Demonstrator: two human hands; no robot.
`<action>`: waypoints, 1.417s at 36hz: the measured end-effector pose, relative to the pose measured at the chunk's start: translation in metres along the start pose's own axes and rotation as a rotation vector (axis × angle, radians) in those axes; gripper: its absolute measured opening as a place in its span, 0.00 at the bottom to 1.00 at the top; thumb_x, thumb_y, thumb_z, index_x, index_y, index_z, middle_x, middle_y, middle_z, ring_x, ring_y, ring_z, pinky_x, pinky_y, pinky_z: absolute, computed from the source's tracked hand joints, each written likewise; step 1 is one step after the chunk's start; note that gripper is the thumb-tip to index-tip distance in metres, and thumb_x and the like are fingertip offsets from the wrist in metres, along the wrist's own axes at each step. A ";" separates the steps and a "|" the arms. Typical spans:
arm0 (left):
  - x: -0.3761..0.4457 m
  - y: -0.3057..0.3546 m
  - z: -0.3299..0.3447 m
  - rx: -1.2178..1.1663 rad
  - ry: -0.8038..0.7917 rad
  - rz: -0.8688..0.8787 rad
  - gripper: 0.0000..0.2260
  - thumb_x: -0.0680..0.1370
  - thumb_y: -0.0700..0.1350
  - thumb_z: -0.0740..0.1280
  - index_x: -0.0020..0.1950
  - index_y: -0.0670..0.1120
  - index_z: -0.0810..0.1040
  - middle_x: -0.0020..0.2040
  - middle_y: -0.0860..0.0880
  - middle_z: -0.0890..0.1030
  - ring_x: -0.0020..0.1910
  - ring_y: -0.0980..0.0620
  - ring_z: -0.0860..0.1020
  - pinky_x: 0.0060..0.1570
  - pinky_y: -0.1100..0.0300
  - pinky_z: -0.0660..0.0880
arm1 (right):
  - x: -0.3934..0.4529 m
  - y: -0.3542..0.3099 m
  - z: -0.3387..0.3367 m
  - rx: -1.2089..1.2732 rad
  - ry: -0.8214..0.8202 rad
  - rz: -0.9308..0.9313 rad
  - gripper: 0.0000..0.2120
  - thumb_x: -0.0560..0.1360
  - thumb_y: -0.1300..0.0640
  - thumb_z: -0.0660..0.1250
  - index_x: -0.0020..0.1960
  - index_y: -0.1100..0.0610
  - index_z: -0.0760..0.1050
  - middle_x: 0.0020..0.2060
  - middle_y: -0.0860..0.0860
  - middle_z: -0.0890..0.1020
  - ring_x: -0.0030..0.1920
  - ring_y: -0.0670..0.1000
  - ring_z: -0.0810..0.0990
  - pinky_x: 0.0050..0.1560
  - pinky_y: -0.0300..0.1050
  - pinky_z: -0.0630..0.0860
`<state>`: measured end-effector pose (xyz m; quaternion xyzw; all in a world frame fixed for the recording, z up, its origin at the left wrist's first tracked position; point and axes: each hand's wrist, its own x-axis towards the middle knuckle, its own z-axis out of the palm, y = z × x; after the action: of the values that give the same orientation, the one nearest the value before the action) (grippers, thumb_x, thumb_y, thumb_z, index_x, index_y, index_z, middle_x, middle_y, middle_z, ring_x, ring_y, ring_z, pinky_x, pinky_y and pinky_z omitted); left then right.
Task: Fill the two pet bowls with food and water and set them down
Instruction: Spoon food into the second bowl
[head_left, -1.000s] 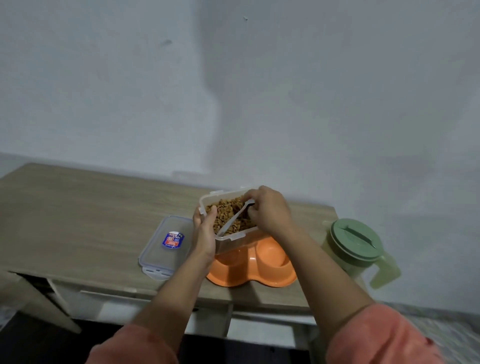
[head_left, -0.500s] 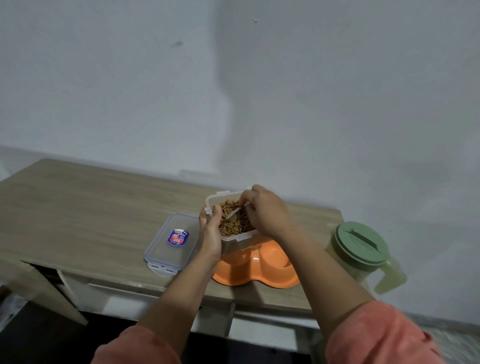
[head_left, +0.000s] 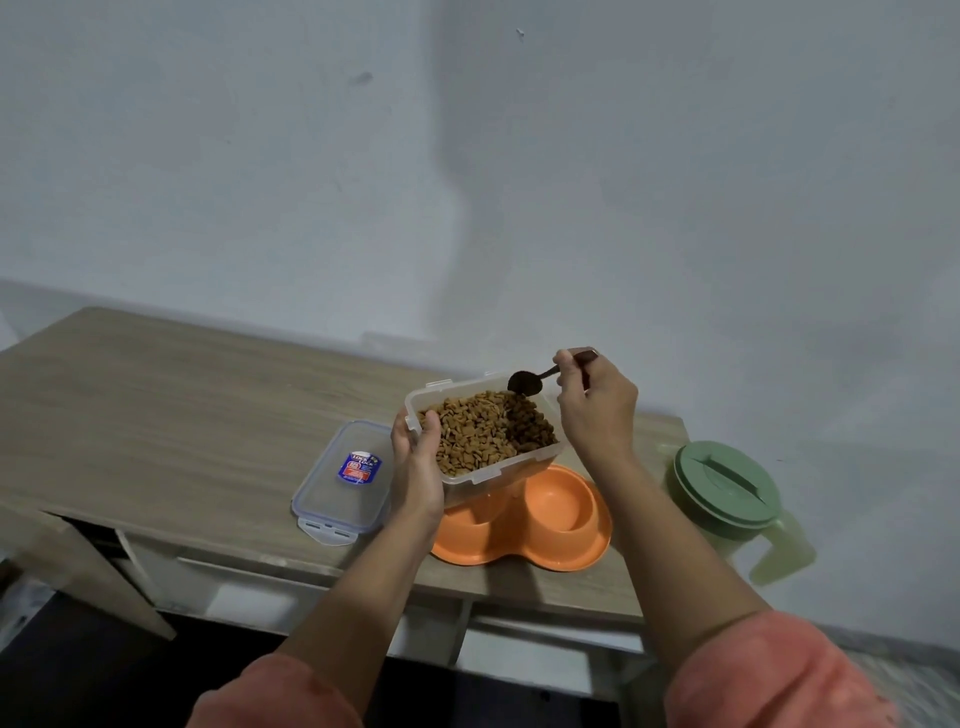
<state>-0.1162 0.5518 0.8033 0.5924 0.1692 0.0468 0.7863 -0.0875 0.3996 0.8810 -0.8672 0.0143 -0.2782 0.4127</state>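
A clear plastic container (head_left: 506, 475) full of brown pet kibble (head_left: 478, 434) is held above the left bowl of an orange double pet bowl (head_left: 563, 506) on the wooden table. My left hand (head_left: 415, 457) grips the container's left end. My right hand (head_left: 595, 405) holds a dark spoon (head_left: 524, 382) by its handle, its bowl raised just above the far right corner of the kibble. The right orange bowl looks bare; the left bowl is mostly hidden under the container. A green lidded water pitcher (head_left: 727, 488) stands at the table's right end.
The container's clear lid (head_left: 345, 480) with a blue label lies flat on the wooden table (head_left: 156, 410) left of the bowls. A cupboard door (head_left: 78, 566) hangs open below the table's left front edge. A grey wall runs behind.
My right hand has lifted out of the kibble and now holds the spoon clear above the container's far corner. The left hand keeps its grip on the container.
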 end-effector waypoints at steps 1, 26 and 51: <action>0.000 -0.001 -0.001 0.009 0.006 0.007 0.26 0.80 0.58 0.56 0.77 0.55 0.55 0.76 0.48 0.63 0.74 0.44 0.63 0.65 0.50 0.63 | -0.001 0.001 0.000 0.005 -0.002 0.026 0.14 0.80 0.53 0.59 0.50 0.60 0.81 0.39 0.52 0.82 0.42 0.52 0.81 0.44 0.45 0.74; -0.019 -0.002 -0.014 -0.042 0.205 -0.013 0.27 0.81 0.57 0.56 0.78 0.53 0.52 0.74 0.45 0.65 0.71 0.43 0.66 0.64 0.55 0.62 | -0.033 0.009 0.029 0.552 0.052 0.884 0.14 0.80 0.59 0.59 0.38 0.60 0.74 0.28 0.53 0.76 0.26 0.48 0.72 0.27 0.39 0.69; -0.019 -0.020 -0.043 -0.059 0.546 0.056 0.24 0.83 0.50 0.55 0.78 0.50 0.53 0.76 0.44 0.58 0.70 0.40 0.66 0.61 0.54 0.70 | -0.024 0.001 0.064 0.732 -0.008 0.962 0.14 0.80 0.61 0.58 0.37 0.60 0.72 0.26 0.54 0.73 0.21 0.46 0.69 0.17 0.33 0.65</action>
<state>-0.1505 0.5804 0.7779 0.5390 0.3572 0.2314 0.7269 -0.0755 0.4503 0.8363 -0.5662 0.3066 -0.0439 0.7638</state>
